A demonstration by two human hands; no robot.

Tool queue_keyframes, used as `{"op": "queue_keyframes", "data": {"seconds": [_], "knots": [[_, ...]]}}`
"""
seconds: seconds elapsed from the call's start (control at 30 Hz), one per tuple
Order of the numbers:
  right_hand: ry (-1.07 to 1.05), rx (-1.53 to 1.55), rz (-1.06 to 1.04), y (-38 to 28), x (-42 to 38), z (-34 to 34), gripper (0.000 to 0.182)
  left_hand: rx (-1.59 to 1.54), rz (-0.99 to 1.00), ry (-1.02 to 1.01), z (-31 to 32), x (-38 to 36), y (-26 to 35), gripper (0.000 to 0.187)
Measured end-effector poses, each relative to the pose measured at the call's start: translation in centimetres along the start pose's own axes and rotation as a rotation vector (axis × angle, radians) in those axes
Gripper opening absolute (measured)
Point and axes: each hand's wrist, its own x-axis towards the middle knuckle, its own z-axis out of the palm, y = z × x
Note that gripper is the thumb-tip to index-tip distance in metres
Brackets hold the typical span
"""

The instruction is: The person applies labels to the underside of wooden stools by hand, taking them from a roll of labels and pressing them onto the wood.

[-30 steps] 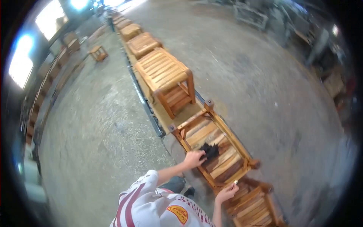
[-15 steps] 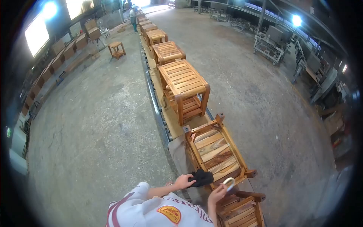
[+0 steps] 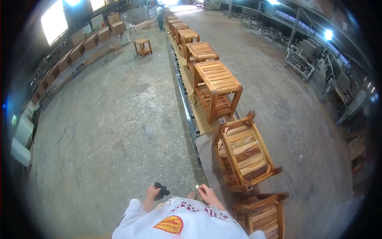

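Note:
My left hand (image 3: 152, 192) grips a bunched black cloth (image 3: 161, 191) in front of my white shirt, over the concrete floor. Close to the line's left edge, my right hand (image 3: 207, 194) holds a small pale roll of tape (image 3: 197, 186), seen nearly edge-on. Right of my right hand lies an upturned wooden table (image 3: 246, 149), its legs pointing up and its slats showing. Another upturned wooden piece (image 3: 264, 217) is nearer to me at the bottom. Neither hand touches the furniture.
Upright slatted tables (image 3: 218, 75) stand in a row along the roller line (image 3: 187, 105). A small stool (image 3: 142, 47) is on the floor at left. Cartons (image 3: 77, 51) line the left side. A person (image 3: 160, 16) stands at the far end. Metal carts (image 3: 301, 59) stand at right.
Both hands have moved left, off the upturned table and back towards my body, with the cloth and tape still held. The view has shifted, so the row appears farther right.

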Motion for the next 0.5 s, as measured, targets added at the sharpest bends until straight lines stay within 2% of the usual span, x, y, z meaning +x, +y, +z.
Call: {"op": "queue_keyframes", "data": {"seconds": [0.1,0.23,0.33,0.5], "knots": [[-0.083,0.038,-0.023,-1.2,1.0,1.0,0.017,-0.046,-0.046,0.042,-0.9,-1.3,-4.5,0.049],[-0.148,-0.020,-0.093,-2.0,1.4,3.2,0.018,-0.088,-0.091,0.026,1.9,-2.8,-8.7,0.051],[-0.302,-0.054,-0.102,-1.8,1.4,4.2,0.018,-0.151,-0.118,0.002,4.8,-4.7,-8.7,0.049],[-0.399,-0.155,-0.155,-1.5,1.3,3.6,0.017,-0.346,-0.089,0.177,9.5,-6.0,-3.8,0.047]]}}
